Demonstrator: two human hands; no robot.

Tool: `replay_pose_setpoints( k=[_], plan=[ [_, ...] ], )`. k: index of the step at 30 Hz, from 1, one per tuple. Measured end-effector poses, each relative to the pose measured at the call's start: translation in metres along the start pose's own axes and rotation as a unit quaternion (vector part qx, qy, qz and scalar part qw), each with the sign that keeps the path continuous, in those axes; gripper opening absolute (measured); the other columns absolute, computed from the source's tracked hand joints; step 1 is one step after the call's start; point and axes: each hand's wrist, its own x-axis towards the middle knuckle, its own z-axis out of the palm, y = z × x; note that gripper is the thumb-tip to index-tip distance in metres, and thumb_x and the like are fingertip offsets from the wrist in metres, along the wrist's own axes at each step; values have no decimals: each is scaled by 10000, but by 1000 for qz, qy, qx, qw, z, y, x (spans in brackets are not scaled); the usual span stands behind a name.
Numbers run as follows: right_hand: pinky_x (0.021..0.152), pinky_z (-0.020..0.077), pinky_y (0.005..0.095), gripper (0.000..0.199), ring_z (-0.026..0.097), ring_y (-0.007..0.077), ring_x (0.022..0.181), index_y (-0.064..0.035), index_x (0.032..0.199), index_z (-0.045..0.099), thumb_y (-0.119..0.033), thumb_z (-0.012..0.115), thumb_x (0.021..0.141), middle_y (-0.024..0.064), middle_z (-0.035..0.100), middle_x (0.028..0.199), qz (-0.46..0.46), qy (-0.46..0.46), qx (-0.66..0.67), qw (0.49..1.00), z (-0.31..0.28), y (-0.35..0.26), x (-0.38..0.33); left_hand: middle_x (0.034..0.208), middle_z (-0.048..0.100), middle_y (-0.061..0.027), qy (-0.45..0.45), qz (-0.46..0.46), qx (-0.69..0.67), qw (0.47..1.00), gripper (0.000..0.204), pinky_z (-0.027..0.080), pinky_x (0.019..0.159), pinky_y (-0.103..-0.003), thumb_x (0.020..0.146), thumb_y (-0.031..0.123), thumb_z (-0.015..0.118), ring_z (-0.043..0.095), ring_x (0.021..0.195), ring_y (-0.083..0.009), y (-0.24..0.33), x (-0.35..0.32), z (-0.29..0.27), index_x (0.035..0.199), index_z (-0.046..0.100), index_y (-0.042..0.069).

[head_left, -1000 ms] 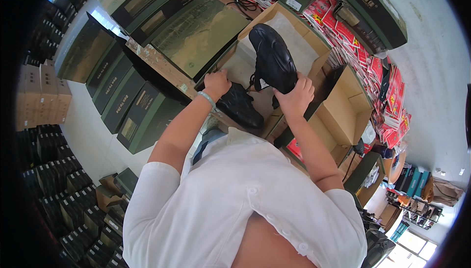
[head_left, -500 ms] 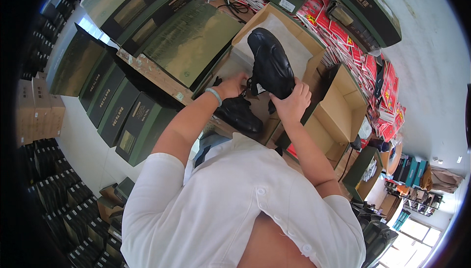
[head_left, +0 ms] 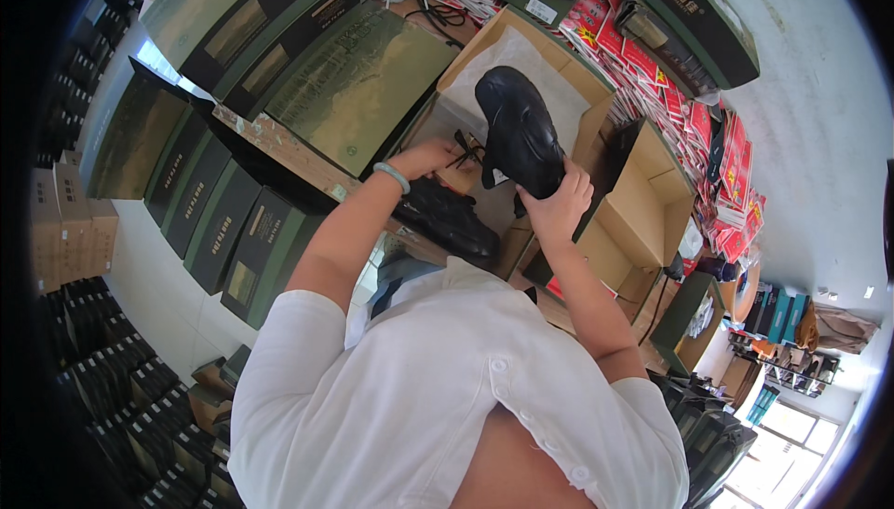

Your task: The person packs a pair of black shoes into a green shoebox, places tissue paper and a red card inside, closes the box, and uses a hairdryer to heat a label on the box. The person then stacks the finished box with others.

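Black shoe [head_left: 521,127] in curled right fingers [head_left: 579,179]

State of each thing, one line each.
Right hand: gripping upper black shoe
Upper black shoe: held by one end
Left hand: at black laces, grip unclear
Black laces: looped
Lower black shoe: lying down
Paper-lined shoebox: open
Tan-lined shoebox: open
Large green shoebox: closed

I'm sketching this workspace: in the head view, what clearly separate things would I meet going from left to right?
Brown cardboard cartons, bare left hand, held glossy black shoe, green-and-black rectangular box at upper right, teal rectangular boxes.
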Motion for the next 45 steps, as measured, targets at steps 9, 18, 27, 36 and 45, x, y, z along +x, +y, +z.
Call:
replay_pose_setpoints(
  k=[9,18,27,36,45],
  plan=[
    [970,365,444,835,488,335,1116,-77,1280,481,-215,865,551,123,532,1204,-62,-23,26,997,-5,15,-18,869,650,-66,88,21,-87,992,408,503,649,-315,684,213,864,612,750,-174,14,-8,-55,972,659,9],
    [971,389,452,875,482,341,1126,-72,1286,470,-235,886,533,127,505,1222,-51,-93,-10,994,-11,5,-17,984,689,-121,292,234,-92,923,247,512,792,-299,840,66,701,663,893,-181,-35,59,2,1059,623,-15],
    [971,369,467,848,476,320,1129,-89,1321,477,-258,843,575,100,496,1226,-79,-215,-80,970,9,-12,-4,1109,649,-91,298,84,-583,751,194,521,812,-328,957,38,498,637,954,-221,-36,26,77,1117,607,53],
    [971,364,469,829,477,320,1127,-92,1310,481,-250,833,576,99,503,1217,-108,-213,-70,969,30,-6,6,1355,542,-51,132,67,-709,690,404,349,1105,-365,1045,342,355,502,1243,-211,-40,-1,98,1345,499,114],
    [974,361,473,843,470,319,1141,-106,1312,474,-257,848,572,92,498,1229,-134,-202,-65,968,26,3,8,1427,486,-55,162,27,-659,734,581,360,1098,-370,1040,500,242,474,1279,-244,-8,0,97,1397,457,95]
  ],
)
